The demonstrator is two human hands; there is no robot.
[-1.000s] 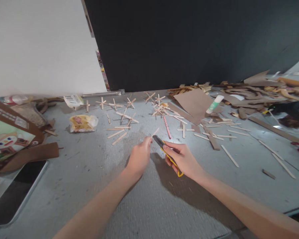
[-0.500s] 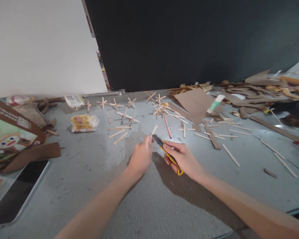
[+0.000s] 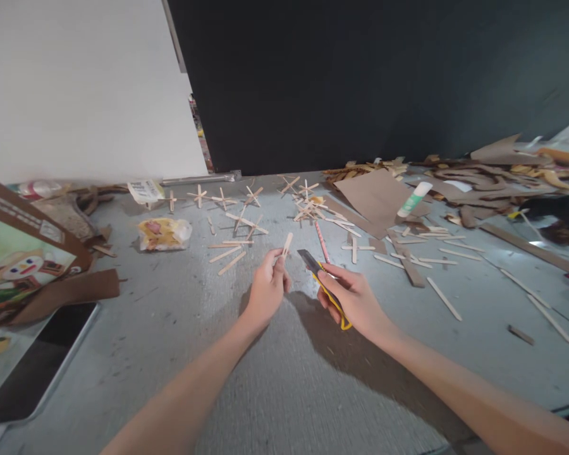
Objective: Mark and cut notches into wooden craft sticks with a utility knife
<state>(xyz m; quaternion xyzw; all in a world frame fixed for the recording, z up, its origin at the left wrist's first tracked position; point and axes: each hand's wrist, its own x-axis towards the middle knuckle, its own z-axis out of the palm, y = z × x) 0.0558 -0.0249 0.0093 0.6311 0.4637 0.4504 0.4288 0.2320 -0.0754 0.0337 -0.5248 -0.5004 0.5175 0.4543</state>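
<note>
Between its thumb and fingers, my left hand (image 3: pixel 268 284) pinches a wooden craft stick (image 3: pixel 287 243), whose pale upper end sticks up. My right hand (image 3: pixel 351 296) is wrapped round a yellow and black utility knife (image 3: pixel 330 289). The knife's tip points up and left toward the stick, with a gap between them. Beyond my hands lie a red patterned pencil-like stick (image 3: pixel 322 242), a heap of crossed craft sticks (image 3: pixel 309 207) and several loose craft sticks (image 3: pixel 231 263).
A phone (image 3: pixel 38 363) and a printed cardboard box (image 3: pixel 26 253) lie at the left, near a clear packet (image 3: pixel 164 234). Right of centre are a glue stick (image 3: pixel 414 200), brown cardboard (image 3: pixel 367 196) and scattered sticks. A black panel (image 3: pixel 360 82) stands behind.
The knife has drawn back to the right, away from the craft stick. My left hand has turned a little and shifted left, showing more of the stick. The view has moved slightly.
</note>
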